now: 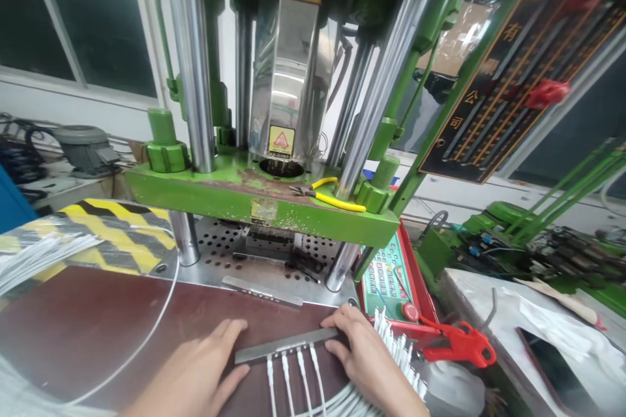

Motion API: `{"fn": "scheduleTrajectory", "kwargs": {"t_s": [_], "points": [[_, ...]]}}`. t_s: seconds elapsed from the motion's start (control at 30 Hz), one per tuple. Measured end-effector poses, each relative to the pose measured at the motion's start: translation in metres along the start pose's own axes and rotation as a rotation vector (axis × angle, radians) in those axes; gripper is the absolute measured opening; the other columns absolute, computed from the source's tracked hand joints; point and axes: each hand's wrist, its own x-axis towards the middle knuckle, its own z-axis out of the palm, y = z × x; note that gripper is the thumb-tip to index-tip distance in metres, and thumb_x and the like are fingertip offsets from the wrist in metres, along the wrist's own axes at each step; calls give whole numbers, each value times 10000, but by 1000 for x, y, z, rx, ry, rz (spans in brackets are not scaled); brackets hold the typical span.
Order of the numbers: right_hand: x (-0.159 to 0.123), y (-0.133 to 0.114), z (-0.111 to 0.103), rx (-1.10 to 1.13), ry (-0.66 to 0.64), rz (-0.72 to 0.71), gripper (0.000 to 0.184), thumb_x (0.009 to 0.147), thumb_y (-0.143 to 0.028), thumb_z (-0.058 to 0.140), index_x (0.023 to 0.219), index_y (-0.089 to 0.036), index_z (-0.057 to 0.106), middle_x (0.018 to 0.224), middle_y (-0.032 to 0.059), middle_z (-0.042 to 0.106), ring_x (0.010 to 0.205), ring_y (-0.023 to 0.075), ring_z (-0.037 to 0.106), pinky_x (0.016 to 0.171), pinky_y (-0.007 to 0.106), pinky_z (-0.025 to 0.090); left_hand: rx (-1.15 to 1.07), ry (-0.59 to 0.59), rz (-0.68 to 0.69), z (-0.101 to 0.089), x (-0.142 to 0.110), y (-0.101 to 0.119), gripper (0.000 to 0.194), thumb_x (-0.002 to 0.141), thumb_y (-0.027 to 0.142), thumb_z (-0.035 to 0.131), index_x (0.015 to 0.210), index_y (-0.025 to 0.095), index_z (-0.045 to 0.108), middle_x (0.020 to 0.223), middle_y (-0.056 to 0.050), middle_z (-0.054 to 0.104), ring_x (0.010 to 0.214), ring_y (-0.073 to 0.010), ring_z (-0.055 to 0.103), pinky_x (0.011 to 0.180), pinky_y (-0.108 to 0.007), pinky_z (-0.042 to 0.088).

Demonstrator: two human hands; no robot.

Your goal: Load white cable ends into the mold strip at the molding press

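A grey metal bar (281,347) lies on the dark brown worktable (98,326) near its front edge. Several white cable ends (293,374) stick out from under the bar toward me. My left hand (200,371) lies flat with fingers spread, its fingertips at the bar's left end. My right hand (364,355) rests on the bar's right end, fingers curled over it. Neither hand lifts anything.
A green vertical press (259,199) with chrome columns stands behind the table, yellow-handled pliers (332,199) on its platen. A red control panel (391,273) and red cutters (454,342) lie at right. White cable bundles (39,254) lie at left; more cable ends (398,348) sit by my right hand.
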Motion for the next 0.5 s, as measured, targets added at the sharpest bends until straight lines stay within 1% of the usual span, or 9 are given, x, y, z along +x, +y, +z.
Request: {"fn": "scheduleTrajectory", "kwargs": {"t_s": [0.07,0.1,0.17,0.2,0.27,0.33,0.37,0.43,0.5], "points": [[1,0,-1,17,-22,3,213,766,-112,536,908,-255,604,926,-17,547,906,141,522,813,236,371,91,-54,101,3,11,-6,290,833,504,380,982,313,540,1013,-43,624,875,-325,601,754,-437,427],[1,-2,-3,19,-36,6,192,765,-117,540,885,-253,603,906,-23,549,865,135,528,778,236,374,96,-74,129,3,14,-10,289,858,492,336,924,298,539,953,-43,632,823,-315,609,719,-422,424],[3,-10,-5,20,-53,20,146,763,-137,551,849,-246,595,852,-32,557,777,130,527,711,242,373,49,-57,134,0,17,-17,282,870,488,328,900,286,521,858,-32,633,775,-291,613,697,-392,417],[6,-15,-7,25,-52,29,123,767,-155,556,847,-242,590,815,-34,561,737,132,524,683,246,371,-25,-41,121,-4,18,-21,268,862,494,350,922,287,510,817,-20,624,733,-269,614,678,-369,424],[18,-26,-8,59,-22,36,100,781,-199,557,872,-232,584,749,-30,569,679,138,526,645,252,378,-280,-25,76,-20,26,-29,276,827,510,423,975,286,484,731,12,580,604,-215,595,574,-312,439],[40,-36,-6,151,15,40,132,785,-230,560,914,-219,587,686,-26,581,631,145,550,619,255,400,-542,-22,16,-39,41,-36,367,773,544,502,1005,262,465,678,38,529,468,-164,529,424,-262,402],[54,-39,-4,206,28,47,156,784,-240,562,935,-212,591,651,-25,586,604,149,564,604,257,413,-621,-4,-10,-48,52,-38,412,757,568,520,1007,244,465,663,43,517,438,-147,503,385,-248,384],[86,-42,1,292,44,67,208,780,-249,564,979,-198,596,615,-22,598,574,158,588,577,258,439,-661,66,-52,-63,78,-41,430,791,596,471,956,199,486,605,45,500,427,-127,478,384,-235,379],[120,-40,8,315,70,89,239,780,-268,565,1001,-183,599,663,1,628,584,171,609,561,267,463,-628,143,-101,-72,110,-42,423,868,563,369,843,165,510,517,54,462,392,-102,432,401,-228,366]]}}
